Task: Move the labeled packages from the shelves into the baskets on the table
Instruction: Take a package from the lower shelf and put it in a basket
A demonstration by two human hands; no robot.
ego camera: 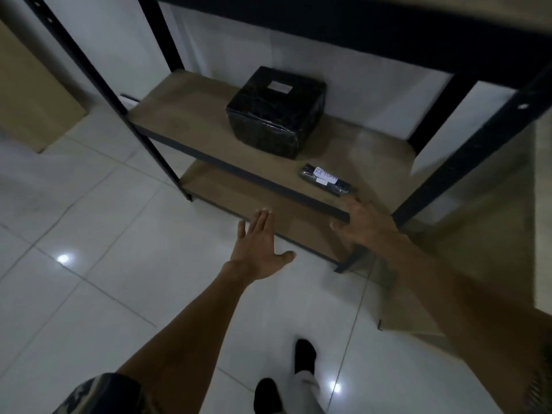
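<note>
black plastic wrap covers the slim labelled package (325, 179) lying near the front edge of the shelf (185, 115). it looks light, slick and fairly stiff, best pinched across its narrow sides. right hand (363, 222) reaches just beside it, fingers (354, 201) loosely spread and empty; left hand (260, 249) hovers flat, holding nothing.

The box (276, 112) label is too blurred to read. Fingertips of the right hand (363, 222) blur at 5 o'clock of the packet (325, 180); contact unclear. Top shelf (388, 34) cut off at 12 o'clock.
</note>
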